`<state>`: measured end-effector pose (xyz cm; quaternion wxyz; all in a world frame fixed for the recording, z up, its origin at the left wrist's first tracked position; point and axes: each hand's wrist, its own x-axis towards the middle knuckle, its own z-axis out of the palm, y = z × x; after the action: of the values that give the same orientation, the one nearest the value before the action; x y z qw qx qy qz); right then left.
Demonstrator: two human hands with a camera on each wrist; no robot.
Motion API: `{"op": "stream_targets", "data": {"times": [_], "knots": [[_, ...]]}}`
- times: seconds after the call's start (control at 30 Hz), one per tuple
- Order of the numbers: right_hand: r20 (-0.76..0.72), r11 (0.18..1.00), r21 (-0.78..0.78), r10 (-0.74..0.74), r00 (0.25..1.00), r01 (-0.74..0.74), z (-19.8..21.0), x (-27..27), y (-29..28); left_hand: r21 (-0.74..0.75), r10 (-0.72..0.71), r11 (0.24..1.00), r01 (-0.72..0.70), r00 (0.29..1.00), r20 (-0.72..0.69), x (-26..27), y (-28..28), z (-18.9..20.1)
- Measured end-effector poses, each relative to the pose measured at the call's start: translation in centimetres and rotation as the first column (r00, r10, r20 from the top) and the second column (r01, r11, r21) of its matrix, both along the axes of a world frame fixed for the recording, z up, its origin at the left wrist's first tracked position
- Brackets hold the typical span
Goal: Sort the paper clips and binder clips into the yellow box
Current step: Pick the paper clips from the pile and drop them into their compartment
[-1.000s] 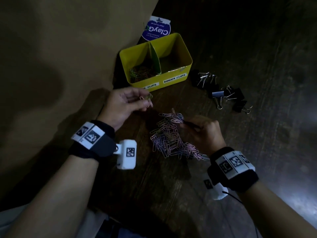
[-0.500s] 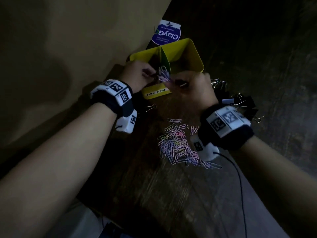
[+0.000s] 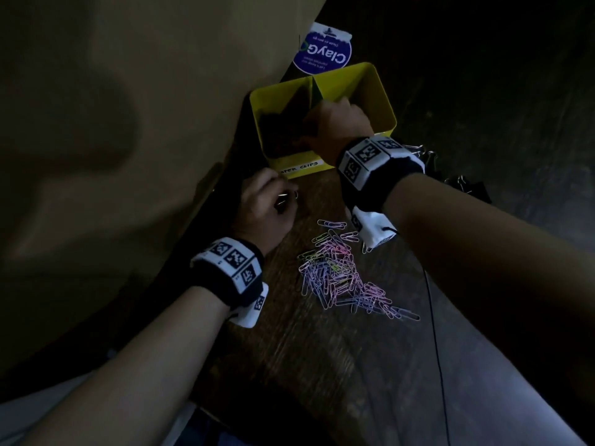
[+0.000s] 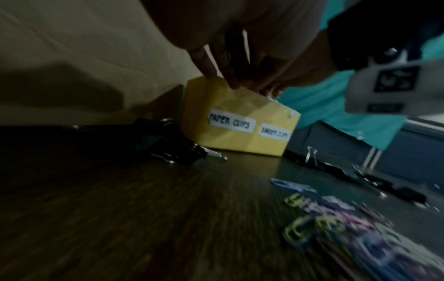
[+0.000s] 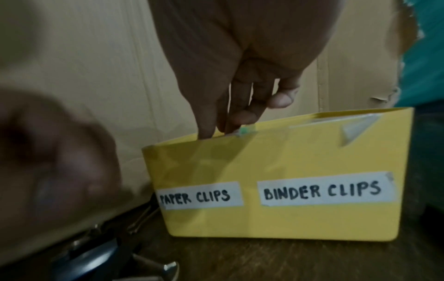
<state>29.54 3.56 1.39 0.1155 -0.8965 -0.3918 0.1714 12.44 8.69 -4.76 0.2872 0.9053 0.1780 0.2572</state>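
Note:
The yellow box (image 3: 383, 91) stands against the cardboard, its front labelled "PAPER CLIPS" and "BINDER CLIPS" (image 5: 312, 152). My right hand (image 3: 335, 123) reaches down into the left, paper-clip compartment. Its fingers (image 5: 211, 121) are straight with their tips behind the wall, and no clip shows in them. My left hand (image 3: 270, 207) sits in front of the box's left corner, curled round a silver wire piece (image 3: 286, 197) that looks like a binder clip. The heap of coloured paper clips (image 3: 341, 275) lies between my forearms. Black binder clips (image 3: 463, 185) lie right of the box.
A cardboard wall (image 3: 128, 156) runs along the left. A blue and white "ClayGo" pack (image 3: 322, 53) sits behind the box. More black binder clips (image 4: 177, 152) lie by the box's left side. A thin black cable (image 3: 434, 317) trails over the dark wooden table.
Both hands were at the box rim with paper clips. My left hand has drawn back to the table in front of the box. My right hand has dipped into the paper-clip compartment.

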Motion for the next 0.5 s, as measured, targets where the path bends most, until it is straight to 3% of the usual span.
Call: {"op": "stream_targets", "data": {"times": [0.07,0.17,0.23,0.37,0.43,0.5], "knots": [[-0.08,1.0,0.031,0.0,0.997,0.003,0.3,0.1,-0.6,-0.013,-0.127,0.992,0.126,0.986,-0.104,0.3,-1.3,-0.6],[-0.123,0.994,0.111,-0.005,0.992,0.018,0.5,0.1,-2.0,-0.061,-0.351,0.936,0.347,0.898,-0.266,1.9,-3.0,-1.5],[-0.113,0.987,0.158,-0.019,0.993,0.037,1.0,-0.2,-3.8,-0.063,-0.446,0.884,0.464,0.791,-0.419,3.4,-4.5,-2.1],[-0.106,0.97,0.241,0.035,0.994,-0.008,2.4,-1.5,-8.7,-0.135,-0.472,0.824,0.551,0.534,-0.702,5.6,-6.8,-2.6],[-0.16,0.993,0.101,0.072,0.984,-0.056,1.7,-1.9,-11.4,-0.122,-0.479,0.757,0.642,0.418,-0.772,5.3,-6.9,-2.9],[-0.367,0.976,-0.198,0.015,0.93,-0.094,-0.4,-2.4,-14.4,-0.1,-0.502,0.682,0.725,0.364,-0.785,3.8,-6.5,-3.2]]}}
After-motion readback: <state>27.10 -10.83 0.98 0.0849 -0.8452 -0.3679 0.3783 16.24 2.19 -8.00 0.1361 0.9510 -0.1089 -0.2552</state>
